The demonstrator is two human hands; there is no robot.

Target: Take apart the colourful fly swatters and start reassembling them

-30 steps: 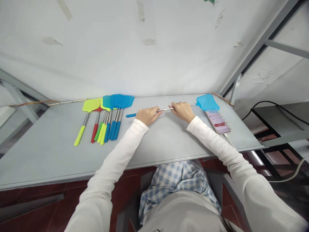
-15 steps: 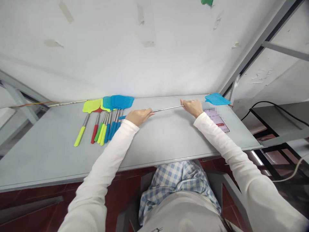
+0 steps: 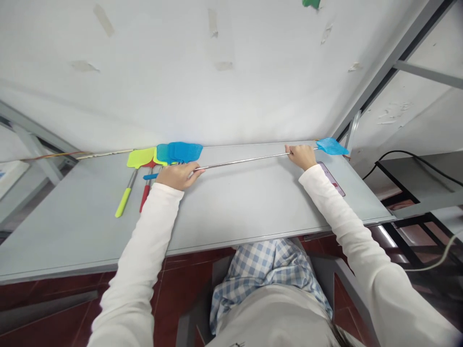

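Observation:
A blue fly swatter with a long metal rod (image 3: 246,160) stretches between my hands above the table. My left hand (image 3: 177,176) is closed around its handle end, and the blue grip sticks out to the left. Near the swatter's blue head (image 3: 332,146), my right hand (image 3: 303,156) is closed on the rod. Behind and below my left hand lie several more swatters: a yellow-green one (image 3: 123,202), a red-handled one (image 3: 144,196) and a stack with blue heads (image 3: 185,152). My left hand and sleeve hide most of their handles.
A phone (image 3: 334,182) lies on the grey table (image 3: 253,207) at the right, partly under my right forearm. The white wall (image 3: 246,106) rises behind the table's back edge. A metal frame (image 3: 383,77) and a black cable (image 3: 415,156) are on the right.
My hands have moved farther apart, the left one mostly leftward over the other swatters, the right one slightly rightward. The visible length of rod between them has grown.

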